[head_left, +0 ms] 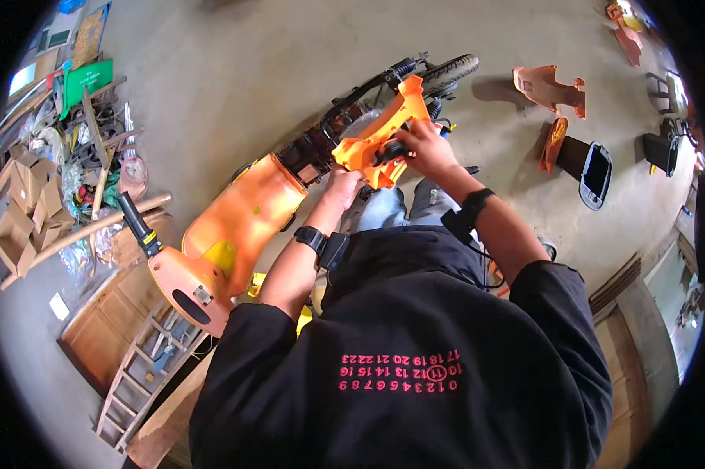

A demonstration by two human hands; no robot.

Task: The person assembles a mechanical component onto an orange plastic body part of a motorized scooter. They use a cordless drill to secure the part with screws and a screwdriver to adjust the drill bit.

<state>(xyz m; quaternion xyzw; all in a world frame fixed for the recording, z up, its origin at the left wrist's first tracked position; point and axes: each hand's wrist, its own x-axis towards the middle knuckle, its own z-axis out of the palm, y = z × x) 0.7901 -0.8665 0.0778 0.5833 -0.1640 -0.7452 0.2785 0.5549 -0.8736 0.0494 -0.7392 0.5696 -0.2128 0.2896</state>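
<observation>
An orange plastic part [405,105] fills the space between my left hand [344,187] and right hand [426,148]. Beyond it, the dark scooter frame [333,125] runs diagonally, obstructing a low forward reach, with a wheel [450,72] at its far right end. The orange scooter body [247,211] blocks my left. Past the frame, concrete floor [290,62] gives wide passage; rightward, room runs as far as a loose orange panel [547,86].

Pink numbers [400,371] on black shirt [415,305]
</observation>
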